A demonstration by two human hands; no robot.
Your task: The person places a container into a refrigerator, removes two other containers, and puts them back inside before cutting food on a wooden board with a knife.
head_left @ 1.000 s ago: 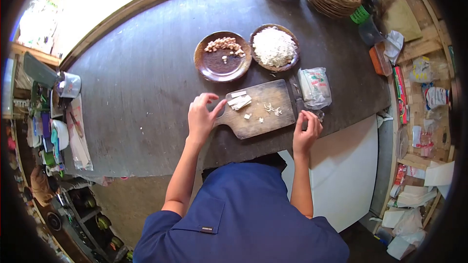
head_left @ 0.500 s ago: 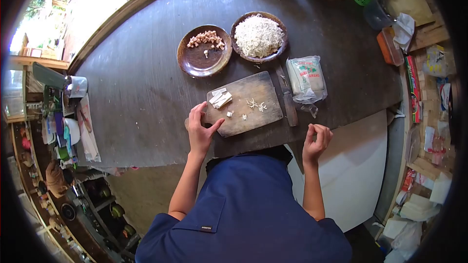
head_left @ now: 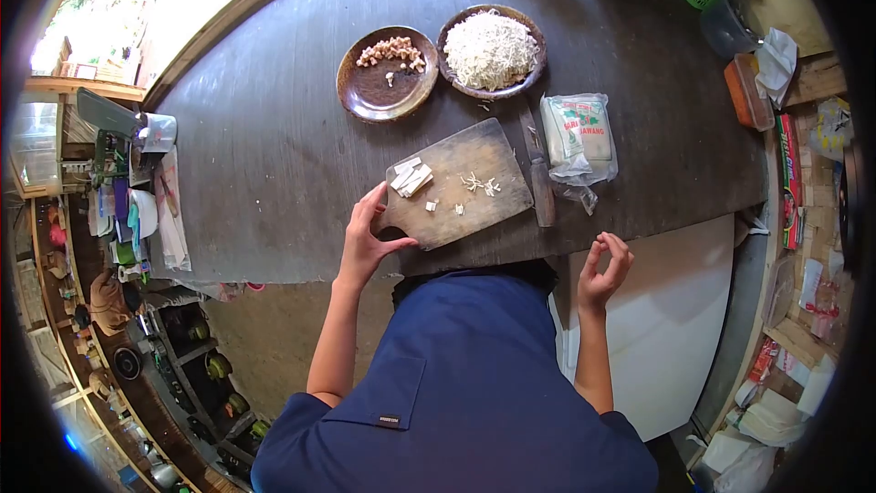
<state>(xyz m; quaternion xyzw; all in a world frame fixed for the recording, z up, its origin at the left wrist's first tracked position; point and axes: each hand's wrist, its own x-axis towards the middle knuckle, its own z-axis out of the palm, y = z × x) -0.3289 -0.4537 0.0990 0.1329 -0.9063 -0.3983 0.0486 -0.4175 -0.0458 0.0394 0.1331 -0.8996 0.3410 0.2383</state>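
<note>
Board work, between cuts as I read it. Cutting board (head_left: 461, 196) sits centre frame on the dark table (head_left: 265, 146), with white cut strips (head_left: 409, 179) at its upper left and a few thin shreds (head_left: 480, 186) mid-board. Knife (head_left: 540, 178) lies flat just right of the board, nobody holding it. Left hand (head_left: 365, 239) is at the board's lower-left handle end, open in a wide C with the fingers above and the thumb below. It's touching or just beside the wood and not clamped; I can't tell which. Right hand (head_left: 602, 267) is lower right, off the table edge and over the white surface, well apart from the knife. Its thumb and forefinger tips are pinched together, the other fingers loose, and nothing shows between them. Any further cutting calls for the right hand to reach up-frame to the knife handle while the left steadies the board. Brown plate (head_left: 365, 96) with chopped bits and bowl (head_left: 491, 50) of white shreds sit upper centre; plastic packet (head_left: 577, 132) is right of the knife.
</note>
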